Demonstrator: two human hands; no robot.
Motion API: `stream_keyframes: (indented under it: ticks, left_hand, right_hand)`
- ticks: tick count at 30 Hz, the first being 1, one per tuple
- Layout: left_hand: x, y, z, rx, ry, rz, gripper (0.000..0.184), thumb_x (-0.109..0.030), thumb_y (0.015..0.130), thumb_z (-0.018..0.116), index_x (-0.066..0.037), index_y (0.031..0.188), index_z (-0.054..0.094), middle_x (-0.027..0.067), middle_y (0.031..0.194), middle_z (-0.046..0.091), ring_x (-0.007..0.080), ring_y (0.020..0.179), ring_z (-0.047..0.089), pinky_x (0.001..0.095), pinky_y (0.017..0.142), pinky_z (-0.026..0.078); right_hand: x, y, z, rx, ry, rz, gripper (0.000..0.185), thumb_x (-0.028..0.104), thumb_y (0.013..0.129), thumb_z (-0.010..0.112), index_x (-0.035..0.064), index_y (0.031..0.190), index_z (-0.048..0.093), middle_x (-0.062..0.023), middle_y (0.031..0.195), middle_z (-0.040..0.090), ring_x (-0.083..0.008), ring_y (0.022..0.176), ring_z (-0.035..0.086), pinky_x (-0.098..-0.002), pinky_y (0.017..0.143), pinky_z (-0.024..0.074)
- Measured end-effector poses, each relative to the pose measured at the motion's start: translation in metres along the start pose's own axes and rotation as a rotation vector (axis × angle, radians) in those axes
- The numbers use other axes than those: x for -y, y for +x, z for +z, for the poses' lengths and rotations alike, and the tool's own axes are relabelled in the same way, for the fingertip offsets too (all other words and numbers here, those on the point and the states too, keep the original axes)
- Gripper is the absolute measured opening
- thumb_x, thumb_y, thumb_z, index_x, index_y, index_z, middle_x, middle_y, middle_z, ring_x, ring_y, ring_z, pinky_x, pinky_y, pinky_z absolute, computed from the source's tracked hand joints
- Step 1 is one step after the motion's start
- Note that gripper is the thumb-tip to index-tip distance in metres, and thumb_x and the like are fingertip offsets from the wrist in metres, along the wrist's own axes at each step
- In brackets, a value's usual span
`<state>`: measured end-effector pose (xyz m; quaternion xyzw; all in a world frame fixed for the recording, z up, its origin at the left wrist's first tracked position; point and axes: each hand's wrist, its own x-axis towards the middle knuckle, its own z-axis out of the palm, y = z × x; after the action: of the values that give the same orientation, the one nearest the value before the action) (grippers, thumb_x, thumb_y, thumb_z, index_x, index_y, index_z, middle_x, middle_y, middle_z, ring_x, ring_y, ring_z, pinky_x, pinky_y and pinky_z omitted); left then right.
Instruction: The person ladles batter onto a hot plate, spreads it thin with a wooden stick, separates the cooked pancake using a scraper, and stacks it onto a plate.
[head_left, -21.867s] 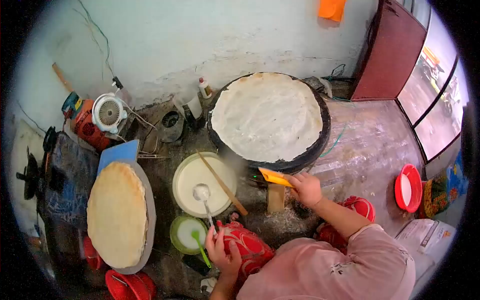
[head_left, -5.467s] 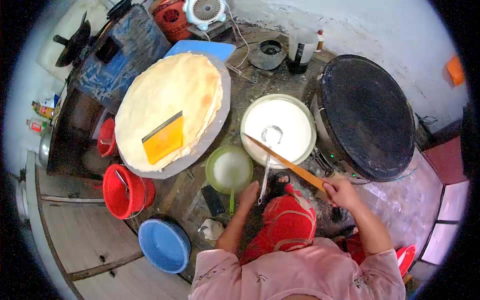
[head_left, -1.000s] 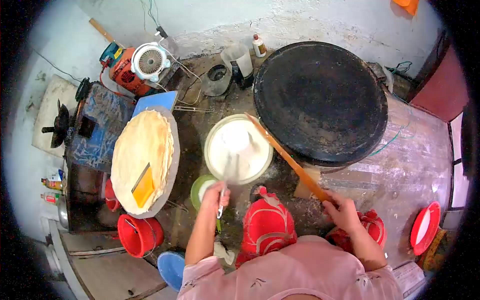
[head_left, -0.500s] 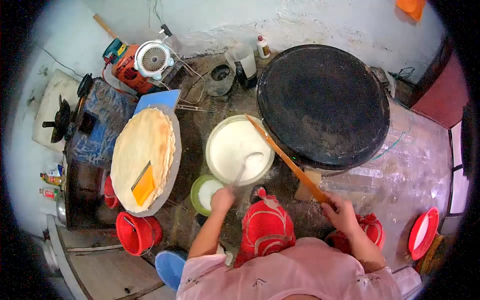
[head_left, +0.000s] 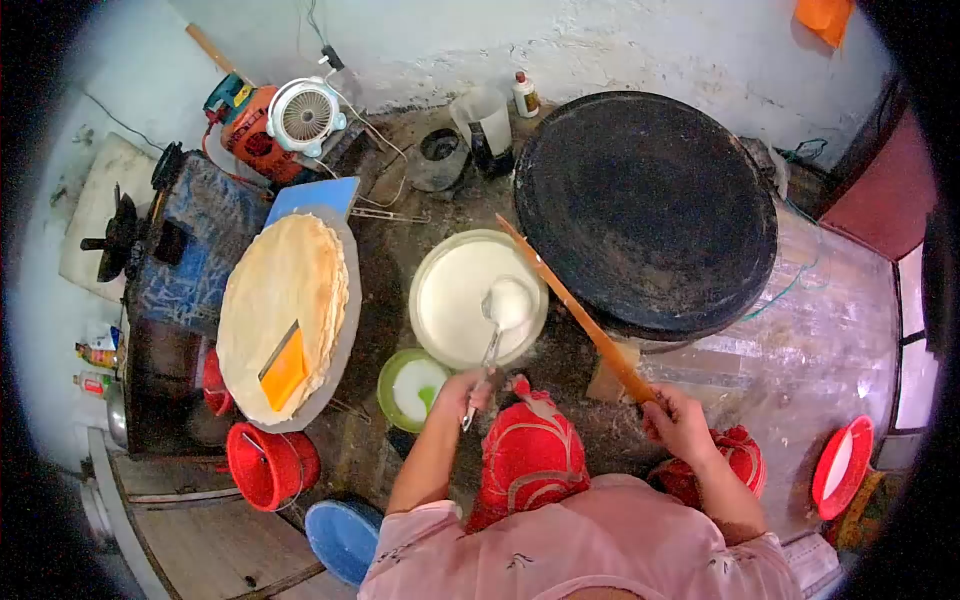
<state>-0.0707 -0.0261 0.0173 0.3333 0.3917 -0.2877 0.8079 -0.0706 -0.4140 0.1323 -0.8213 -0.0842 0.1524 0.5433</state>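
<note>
My left hand point(head_left: 474, 388) is closed round the handle of a metal ladle point(head_left: 493, 345). The ladle's bowl, filled with white batter, is over the large basin of batter point(head_left: 440, 352). In my right hand point(head_left: 677, 418) is a long flat wooden spatula point(head_left: 585, 320), gripped at its near end. Its tip points up and left, between the basin and a big round black griddle point(head_left: 645, 210). A small green bowl point(head_left: 386, 397) with white contents and a bright green thing in it stands beside my left hand.
Left of the basin, a stack of flatbreads point(head_left: 275, 300) lies on a round board, with an orange-handled scraper point(head_left: 287, 378) on top. A red bucket point(head_left: 250, 470) and blue basin point(head_left: 340, 530) stand below. A red gas cylinder point(head_left: 255, 140) and a small fan point(head_left: 305, 115) stand behind.
The ladle has come up in the basin and now shows a full bowl. My left hand has moved slightly right, uncovering the green bowl. The spatula's tip has shifted slightly up.
</note>
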Motion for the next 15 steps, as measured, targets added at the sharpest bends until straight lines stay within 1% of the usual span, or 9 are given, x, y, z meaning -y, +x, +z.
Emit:
stream_keyframes:
  ticks: [2, 3, 5, 7, 10, 11, 13, 15]
  left_hand:
    - [-0.001, -0.016, -0.002, 0.219, -0.13, 0.017, 0.025, -0.021, 0.092, 0.039, -0.005, 0.107, 0.049, 0.0002, 0.06, 0.039, 0.0072, 0.042, 0.031, 0.0188, 0.034, 0.026]
    - [-0.005, -0.034, 0.005, 0.132, -0.151, 0.001, 0.029, -0.026, 0.092, 0.04, -0.005, 0.111, 0.049, -0.0001, 0.06, 0.039, 0.0072, 0.042, 0.031, 0.0191, 0.035, 0.026]
    - [-0.008, -0.066, 0.015, 0.074, -0.132, 0.054, 0.032, -0.027, 0.092, 0.041, -0.006, 0.115, 0.048, -0.0004, 0.061, 0.038, 0.0069, 0.042, 0.031, 0.019, 0.036, 0.026]
    - [-0.01, -0.088, 0.01, 0.083, -0.102, 0.093, 0.034, -0.028, 0.092, 0.041, -0.007, 0.117, 0.047, -0.0009, 0.06, 0.036, 0.0065, 0.042, 0.03, 0.0186, 0.036, 0.025]
    - [-0.017, -0.137, 0.026, 0.019, -0.133, 0.124, 0.037, -0.029, 0.091, 0.042, -0.008, 0.122, 0.045, -0.0014, 0.058, 0.033, 0.0066, 0.042, 0.028, 0.02, 0.035, 0.025]
    - [-0.02, -0.149, 0.025, 0.09, -0.176, 0.135, 0.032, -0.027, 0.091, 0.043, -0.006, 0.114, 0.05, 0.0042, 0.06, 0.044, 0.0089, 0.041, 0.033, 0.0214, 0.036, 0.027]
    - [-0.025, -0.173, 0.036, 0.072, -0.125, 0.233, 0.034, -0.028, 0.09, 0.044, -0.007, 0.116, 0.049, 0.0057, 0.06, 0.046, 0.0097, 0.041, 0.034, 0.0219, 0.036, 0.028]
    - [-0.03, -0.193, 0.053, 0.033, -0.028, 0.346, 0.037, -0.029, 0.087, 0.05, -0.006, 0.117, 0.048, 0.0055, 0.059, 0.049, 0.0088, 0.04, 0.035, 0.0204, 0.035, 0.026]
  right_hand:
    - [0.017, 0.0, -0.003, 0.048, 0.087, 0.212, 0.019, 0.004, 0.087, 0.05, 0.002, 0.105, 0.052, -0.0015, 0.066, 0.053, -0.0073, 0.053, 0.049, -0.0225, 0.048, 0.0426]
    - [0.017, 0.0, -0.003, 0.049, 0.087, 0.208, 0.019, 0.004, 0.087, 0.05, 0.002, 0.105, 0.052, -0.0015, 0.066, 0.053, -0.0073, 0.053, 0.049, -0.0225, 0.048, 0.0426]
    - [0.013, 0.001, -0.003, 0.033, 0.041, 0.141, 0.019, 0.004, 0.087, 0.048, 0.001, 0.106, 0.051, -0.002, 0.067, 0.054, -0.0076, 0.053, 0.05, -0.0223, 0.049, 0.0427]
    - [0.013, 0.001, -0.005, 0.048, 0.059, 0.135, 0.019, 0.004, 0.088, 0.047, 0.0008, 0.106, 0.049, -0.0026, 0.068, 0.055, -0.0078, 0.053, 0.051, -0.0224, 0.049, 0.0429]
    - [0.01, 0.001, -0.005, 0.059, 0.067, 0.117, 0.019, 0.004, 0.088, 0.046, 0.0009, 0.107, 0.047, -0.0039, 0.07, 0.056, -0.0083, 0.053, 0.052, -0.0225, 0.048, 0.0434]
    - [0.009, 0.001, -0.005, 0.054, 0.052, 0.103, 0.02, 0.004, 0.088, 0.045, 0.0012, 0.108, 0.045, -0.0046, 0.071, 0.057, -0.0086, 0.053, 0.052, -0.0225, 0.048, 0.0435]
    - [0.005, 0.001, -0.003, 0.053, 0.073, 0.08, 0.02, 0.004, 0.088, 0.045, 0.0013, 0.108, 0.045, -0.0051, 0.071, 0.058, -0.0087, 0.052, 0.053, -0.0226, 0.048, 0.0435]
    - [0.0, 0.001, -0.001, 0.046, 0.092, 0.056, 0.02, 0.005, 0.088, 0.046, 0.0014, 0.108, 0.044, -0.0056, 0.071, 0.058, -0.0089, 0.052, 0.053, -0.0226, 0.047, 0.0435]
